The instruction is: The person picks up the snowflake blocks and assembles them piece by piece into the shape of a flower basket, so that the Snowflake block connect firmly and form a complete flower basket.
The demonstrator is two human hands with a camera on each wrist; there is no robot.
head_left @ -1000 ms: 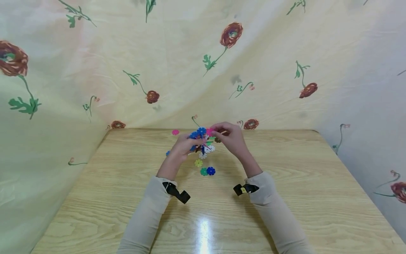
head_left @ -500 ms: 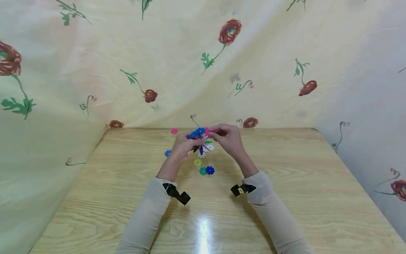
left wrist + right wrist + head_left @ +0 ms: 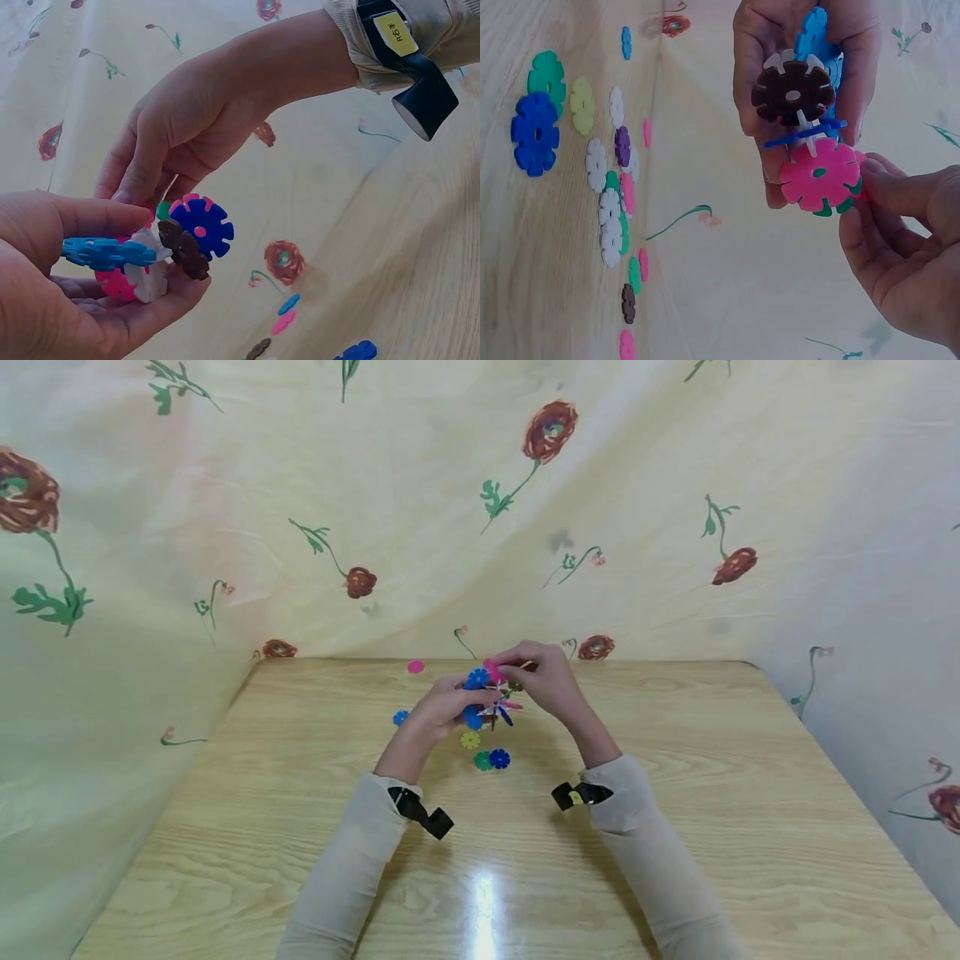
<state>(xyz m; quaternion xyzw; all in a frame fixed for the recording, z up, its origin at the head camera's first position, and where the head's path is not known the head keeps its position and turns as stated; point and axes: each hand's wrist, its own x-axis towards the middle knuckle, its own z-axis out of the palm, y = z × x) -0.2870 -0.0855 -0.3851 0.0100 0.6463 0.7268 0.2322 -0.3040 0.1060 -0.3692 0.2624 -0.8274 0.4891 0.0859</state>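
Pale wood-grain tabletop (image 3: 510, 843)
Your left hand (image 3: 438, 703) grips a multicoloured cluster of notched plastic discs (image 3: 793, 95); your right hand (image 3: 546, 683) pinches a pink disc (image 3: 492, 672).

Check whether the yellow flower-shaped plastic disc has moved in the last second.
No: in the head view, the yellow disc keeps its place relative to the far edge of the wooden table.
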